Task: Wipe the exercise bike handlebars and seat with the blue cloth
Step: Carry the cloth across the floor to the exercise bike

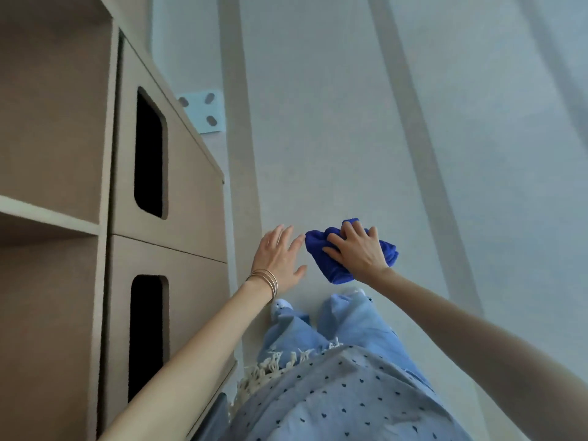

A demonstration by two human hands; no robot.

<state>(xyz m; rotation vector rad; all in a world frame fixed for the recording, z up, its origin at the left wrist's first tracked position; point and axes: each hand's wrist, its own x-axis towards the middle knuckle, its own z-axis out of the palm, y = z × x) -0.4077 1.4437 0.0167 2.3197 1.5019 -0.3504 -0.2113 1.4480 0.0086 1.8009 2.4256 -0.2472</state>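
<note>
Pale floor (334, 138) below; right hand (358, 249) clutches the bunched blue cloth (337, 268), soft, light, easily gripped anywhere; left hand (278, 259) spread empty.

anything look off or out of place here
Nothing spilled or damaged. Only oddity: no bike in view. The right hand holds the bunched cloth over bare floor; the left hand is open and empty.
</note>
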